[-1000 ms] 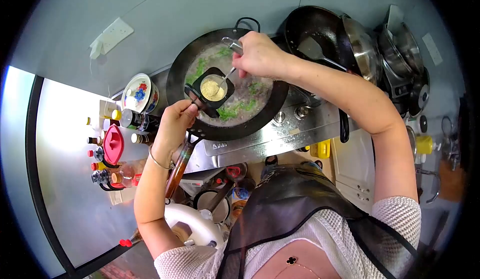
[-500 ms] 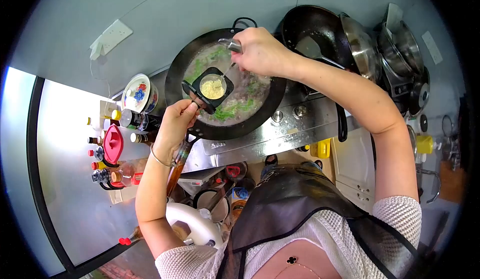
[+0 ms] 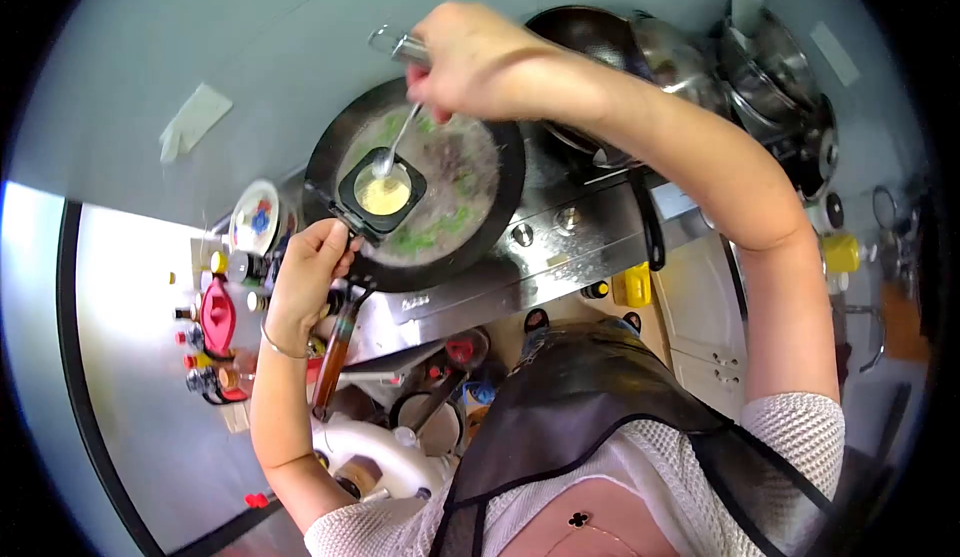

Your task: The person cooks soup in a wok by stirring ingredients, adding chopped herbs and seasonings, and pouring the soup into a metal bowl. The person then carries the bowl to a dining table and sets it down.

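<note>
My left hand pinches the edge of a black-rimmed seasoning jar, holding it over the wok. The jar's lid is flipped up, and pale yellow granules show inside. Above it, my right hand is closed around the thick handle of a metal spoon. The spoon slants down, its bowl at the far side of the jar's mouth. Whether the bowl carries granules I cannot tell. Beneath the jar, cloudy soup with chopped greens fills the wok.
A dark wok and steel bowls stand right of the stove. Bottles and a red-lidded container line the left, beside a flowered enamel pot. The wok's wooden handle points towards me.
The view has shifted, so the wok sits further left. My right hand has risen relative to the jar, and the spoon stands more steeply over its mouth. Both hands keep their holds.
</note>
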